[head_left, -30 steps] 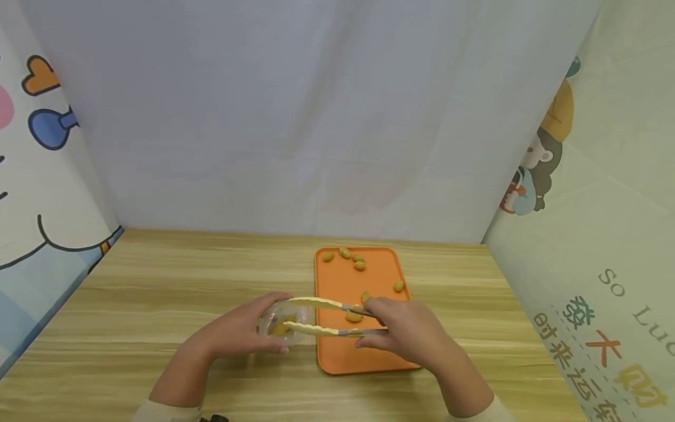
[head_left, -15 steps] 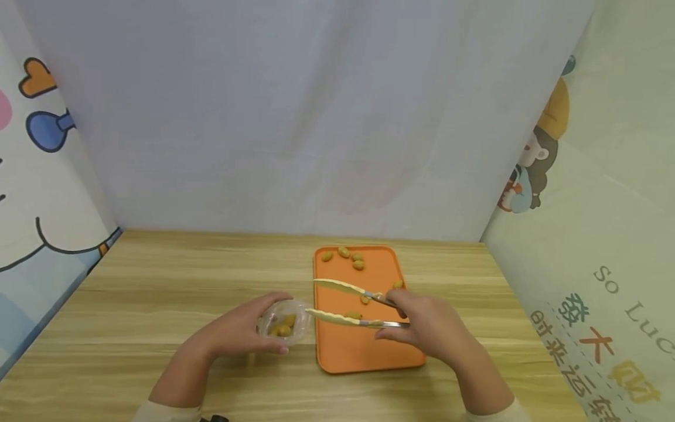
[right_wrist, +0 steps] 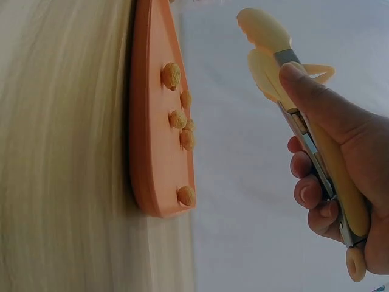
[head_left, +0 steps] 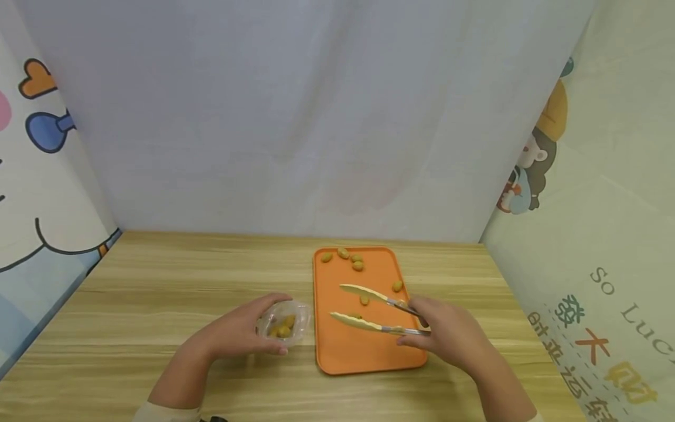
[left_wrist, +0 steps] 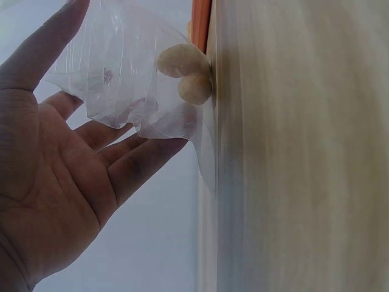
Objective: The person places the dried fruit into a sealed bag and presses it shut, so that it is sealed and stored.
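Observation:
My left hand (head_left: 232, 329) holds a clear plastic cup (head_left: 302, 319) on the wooden table, thumb and fingers around its sides. Several small yellow-brown, nut-like pieces (head_left: 285, 332) lie inside; two show through the wall in the left wrist view. In my right hand (head_left: 453, 328) is a pair of tongs (head_left: 352, 320) with pale yellow scalloped tips. The tips are spread, nothing between them, over the orange tray (head_left: 369, 354). Several more such pieces lie on the tray: a group (head_left: 358, 266) at its far edge, one (head_left: 397, 286) at the right side, and one (head_left: 364, 300) near the tongs.
The tray stands just right of the cup on the wood-grain table (head_left: 200, 269). A pale cloth (head_left: 295, 117) hangs behind the table. Printed cloths border it, with a cartoon on the left (head_left: 58, 193) and lettering on the right (head_left: 596, 234).
The right hand has drawn the tongs rightward, from over the cup back above the tray, and the tips have come apart from the cup. The left hand and cup stay in place.

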{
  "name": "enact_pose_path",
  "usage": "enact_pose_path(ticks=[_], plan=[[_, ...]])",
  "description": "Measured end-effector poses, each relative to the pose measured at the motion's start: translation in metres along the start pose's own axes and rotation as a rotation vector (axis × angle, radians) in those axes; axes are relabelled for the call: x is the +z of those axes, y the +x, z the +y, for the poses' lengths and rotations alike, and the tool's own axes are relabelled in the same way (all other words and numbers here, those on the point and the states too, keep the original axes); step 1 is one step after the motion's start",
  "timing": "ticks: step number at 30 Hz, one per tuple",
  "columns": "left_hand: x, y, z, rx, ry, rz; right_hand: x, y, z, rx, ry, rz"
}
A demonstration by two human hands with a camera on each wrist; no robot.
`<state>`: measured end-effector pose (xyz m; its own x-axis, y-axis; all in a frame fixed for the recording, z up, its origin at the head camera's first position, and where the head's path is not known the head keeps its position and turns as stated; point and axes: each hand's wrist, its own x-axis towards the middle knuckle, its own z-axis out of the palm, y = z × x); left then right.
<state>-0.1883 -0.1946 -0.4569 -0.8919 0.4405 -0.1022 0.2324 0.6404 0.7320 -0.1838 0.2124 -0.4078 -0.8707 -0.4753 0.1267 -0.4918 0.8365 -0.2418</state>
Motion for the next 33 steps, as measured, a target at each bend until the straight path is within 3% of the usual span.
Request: enact_pose_path(ticks=[6,33], plan=[[0.000,0.000,0.001,-0.009,0.010,-0.005,0.006,-0.008,0.009,0.035,-0.003,-0.007],[-0.002,-0.003,0.005,-0.019,-0.010,-0.021,0.021,-0.017,0.027,0.028,-0.046,-0.052]])
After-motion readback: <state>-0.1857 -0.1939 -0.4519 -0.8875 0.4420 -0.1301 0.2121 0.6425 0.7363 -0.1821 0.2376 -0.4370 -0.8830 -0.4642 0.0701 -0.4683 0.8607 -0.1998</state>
